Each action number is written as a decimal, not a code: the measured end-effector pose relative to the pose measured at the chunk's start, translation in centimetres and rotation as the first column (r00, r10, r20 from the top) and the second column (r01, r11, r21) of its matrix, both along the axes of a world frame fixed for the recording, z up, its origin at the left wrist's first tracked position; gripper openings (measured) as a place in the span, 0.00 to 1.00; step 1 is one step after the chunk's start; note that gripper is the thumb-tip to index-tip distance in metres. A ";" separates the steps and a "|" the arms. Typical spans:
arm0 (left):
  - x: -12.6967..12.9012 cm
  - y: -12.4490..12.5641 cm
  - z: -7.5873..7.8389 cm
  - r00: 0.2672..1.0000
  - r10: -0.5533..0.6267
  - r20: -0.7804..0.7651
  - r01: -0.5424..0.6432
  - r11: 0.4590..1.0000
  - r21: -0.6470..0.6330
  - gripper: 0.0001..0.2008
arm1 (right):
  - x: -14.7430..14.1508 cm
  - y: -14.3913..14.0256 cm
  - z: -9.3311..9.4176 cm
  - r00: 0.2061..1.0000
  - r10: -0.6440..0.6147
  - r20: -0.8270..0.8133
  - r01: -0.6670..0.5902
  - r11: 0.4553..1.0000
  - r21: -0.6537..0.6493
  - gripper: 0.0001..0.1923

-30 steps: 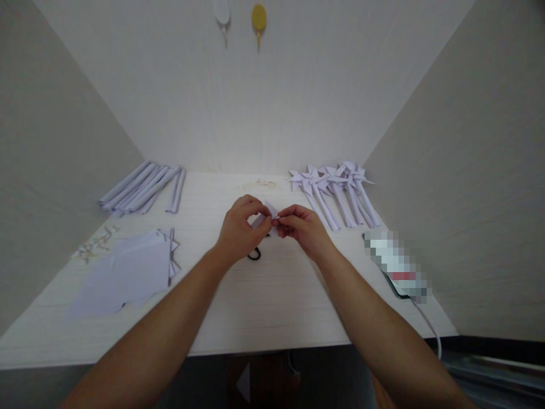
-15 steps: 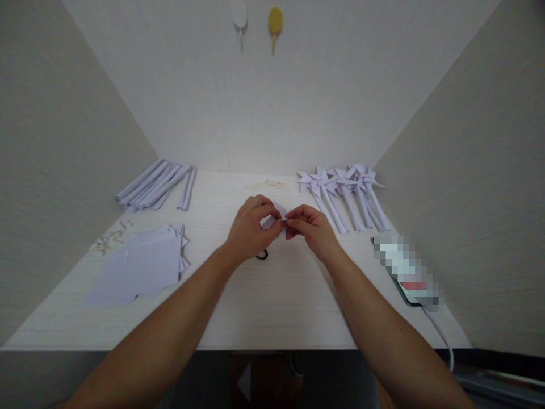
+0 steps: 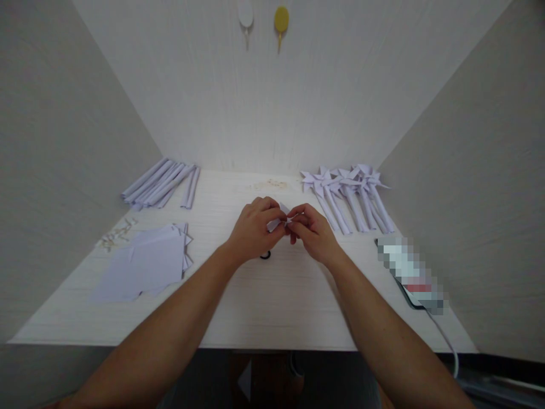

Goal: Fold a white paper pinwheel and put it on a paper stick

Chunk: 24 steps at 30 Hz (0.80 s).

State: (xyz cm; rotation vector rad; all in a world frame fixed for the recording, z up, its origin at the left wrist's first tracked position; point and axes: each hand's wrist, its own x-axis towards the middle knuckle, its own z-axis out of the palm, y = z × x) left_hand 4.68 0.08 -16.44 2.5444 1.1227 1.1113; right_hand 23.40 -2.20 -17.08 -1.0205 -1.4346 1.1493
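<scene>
Paper piece (image 3: 279, 218) | left hand (image 3: 253, 233) pinching | right hand (image 3: 313, 233) pinching

The far tabletop (image 3: 264, 184) is lit brightest, from above. Soft shadows are cast. Wide-angle distortion is seen at the edges; one object (image 3: 411, 275) is pixelated.

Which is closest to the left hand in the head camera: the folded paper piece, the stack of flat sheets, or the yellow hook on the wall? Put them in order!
From the left hand:
1. Folded paper piece, pinched in its fingers.
2. Stack of flat sheets, left on the table.
3. Yellow hook, high on the back wall.
</scene>
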 end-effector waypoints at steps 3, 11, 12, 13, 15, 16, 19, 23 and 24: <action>0.2 0.1 -0.3 0.999 0.004 0.033 -0.003 1.000 -0.015 0.05 | -0.2 0.0 0.2 0.999 -0.028 -0.029 0.028 0.999 -0.022 0.10; 0.4 -0.4 -0.3 0.984 -0.048 0.169 0.052 0.998 -0.024 0.11 | 0.1 0.6 0.6 0.987 -0.117 -0.110 0.102 0.985 -0.136 0.12; 0.4 -0.4 -0.2 0.976 -0.052 0.212 0.060 0.998 -0.032 0.13 | 0.2 0.6 0.7 0.983 -0.126 -0.135 0.105 0.983 -0.152 0.12; 0.4 -0.5 -0.2 0.964 -0.053 0.260 0.069 0.996 -0.055 0.15 | 0.3 0.7 0.7 0.977 -0.132 -0.165 0.104 0.980 -0.167 0.12; 0.4 -0.4 -0.1 0.933 -0.033 0.359 0.096 0.983 -0.158 0.21 | 0.5 0.7 1.0 0.961 -0.139 -0.240 0.093 0.976 -0.196 0.13; 0.4 -0.2 -0.2 0.916 -0.010 0.400 0.114 0.965 -0.237 0.24 | 0.6 0.7 1.1 0.950 -0.138 -0.279 0.081 0.975 -0.208 0.14; 0.8 0.2 -0.5 0.875 0.083 0.477 0.188 0.850 -0.492 0.31 | 0.6 0.6 1.4 0.918 -0.114 -0.381 0.024 0.972 -0.234 0.15; 1.6 0.4 -0.8 0.798 0.074 0.598 0.404 0.671 -0.622 0.29 | 0.3 0.4 1.4 0.901 -0.070 -0.427 -0.032 0.973 -0.229 0.19; 1.8 0.3 -0.7 0.782 0.063 0.620 0.445 0.641 -0.626 0.27 | 0.3 0.4 1.3 0.905 -0.066 -0.420 -0.029 0.976 -0.217 0.19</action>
